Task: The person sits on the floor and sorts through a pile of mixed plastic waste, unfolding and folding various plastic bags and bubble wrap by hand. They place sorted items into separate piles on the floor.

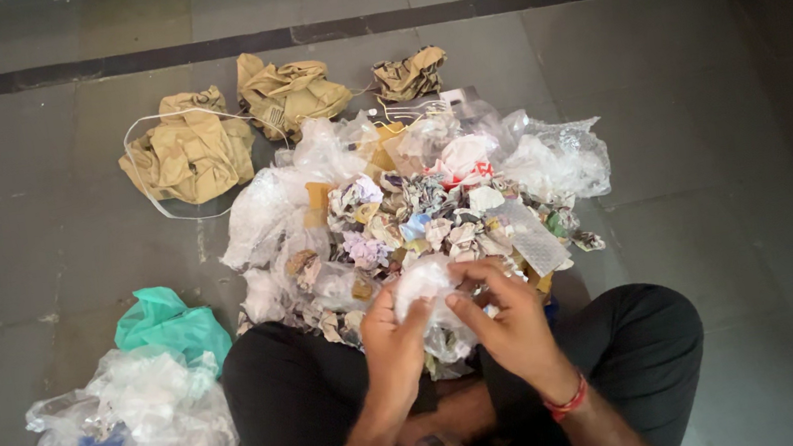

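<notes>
You held a crumpled clear plastic piece [427, 285] between both hands, left hand [391, 345] and right hand [508, 325] closed on it, just above your lap at the mixed scrap pile [415, 211]; pinching its edges seemed best for keeping paper bits out

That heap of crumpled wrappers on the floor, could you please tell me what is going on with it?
A person sits cross-legged on the floor behind a heap of crumpled paper and plastic. The left hand and right hand together hold a clear plastic wad. Crumpled brown paper lies beyond the heap; plastic bags sit at the person's left.
</notes>
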